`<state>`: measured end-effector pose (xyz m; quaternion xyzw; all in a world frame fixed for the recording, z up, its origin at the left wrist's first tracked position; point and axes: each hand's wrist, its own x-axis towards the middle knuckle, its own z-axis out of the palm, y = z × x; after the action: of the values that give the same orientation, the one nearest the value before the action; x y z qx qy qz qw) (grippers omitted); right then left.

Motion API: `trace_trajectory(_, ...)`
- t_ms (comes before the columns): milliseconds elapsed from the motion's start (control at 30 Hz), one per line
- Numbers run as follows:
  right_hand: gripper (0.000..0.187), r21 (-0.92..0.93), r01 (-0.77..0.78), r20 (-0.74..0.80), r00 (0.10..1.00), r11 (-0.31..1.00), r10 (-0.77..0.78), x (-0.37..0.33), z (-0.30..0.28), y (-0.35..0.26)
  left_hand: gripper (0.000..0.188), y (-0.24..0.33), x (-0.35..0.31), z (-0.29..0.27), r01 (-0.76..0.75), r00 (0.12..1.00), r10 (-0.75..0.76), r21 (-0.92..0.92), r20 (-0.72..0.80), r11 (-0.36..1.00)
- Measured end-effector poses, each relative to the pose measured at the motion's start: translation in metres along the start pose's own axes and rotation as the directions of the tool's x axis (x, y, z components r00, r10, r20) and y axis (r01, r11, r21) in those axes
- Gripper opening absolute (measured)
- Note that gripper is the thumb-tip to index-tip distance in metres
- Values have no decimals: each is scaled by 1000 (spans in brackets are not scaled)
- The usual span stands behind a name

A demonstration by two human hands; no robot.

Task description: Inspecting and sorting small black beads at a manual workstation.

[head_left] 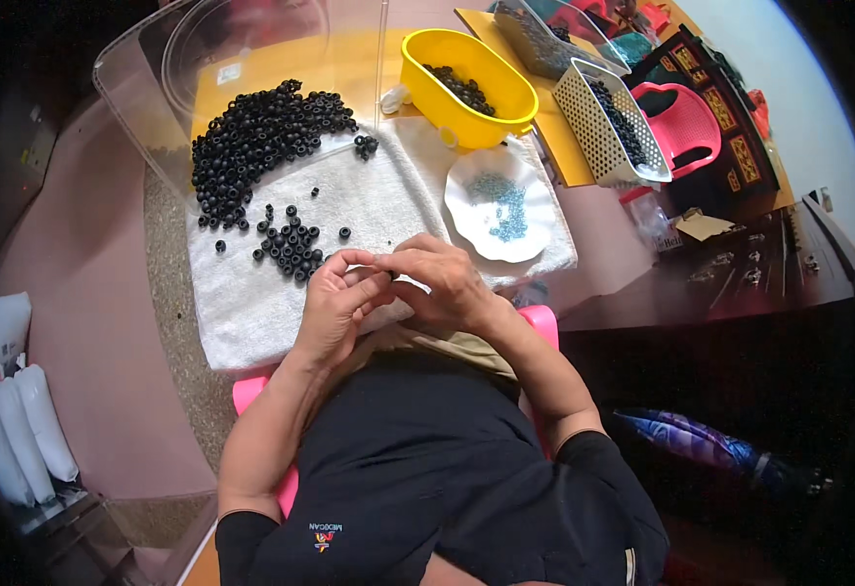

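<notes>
My left hand (333, 305) and my right hand (444, 280) meet over the near edge of a white towel (242, 327). Their fingertips are pinched together around a small black bead (392, 275), mostly covered by the fingers. Just beyond my left hand lies a loose cluster of round black beads (293, 244) with holes through them. A much larger heap of the same beads (261, 137) spreads farther off to the left. Right of the hands, a white scalloped dish (466, 210) holds tiny blue, glassy-looking pieces (507, 210).
A yellow tub (425, 93) with dark beads stands behind the dish. Farther right are a white perforated basket (583, 122), a clear bin (535, 44) and a small pink chair (686, 127). A clear plastic lid or tray (139, 107) lies at the far left. A folded umbrella (691, 439) is at the lower right.
</notes>
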<state>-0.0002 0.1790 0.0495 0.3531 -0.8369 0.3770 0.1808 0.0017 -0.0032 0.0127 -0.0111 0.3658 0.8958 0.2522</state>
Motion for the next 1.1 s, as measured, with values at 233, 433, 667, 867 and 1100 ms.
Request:
trace_trajectory(233, 22, -363, -169, -2, 984, 916, 180, -24, -52, 46, 22, -1, 0, 0, 26, 998, -22, 65, -54, 998)
trace_trajectory(433, 11, -650, -291, 119, 874, 702, 472, -30, -84, 73, 21, -4, -1, 2, 55, 995, -48, 77, -82, 996)
trace_trajectory(667, 14, -695, -286, 223, 787, 660, 575, -31, -84, 87, 19, -6, 0, 2, 57, 996, -52, 63, -78, 996)
trace_trajectory(867, 12, -478, -315, 70, 917, 820, 393, -25, -81, 76, 16, -7, 0, 1, 50, 997, -46, 62, -68, 997)
trace_trajectory(1100, 12, 235, -464, 179, 884, 854, 431, -14, -49, 30, 16, -12, -1, 0, 96, 994, -93, 54, -56, 994)
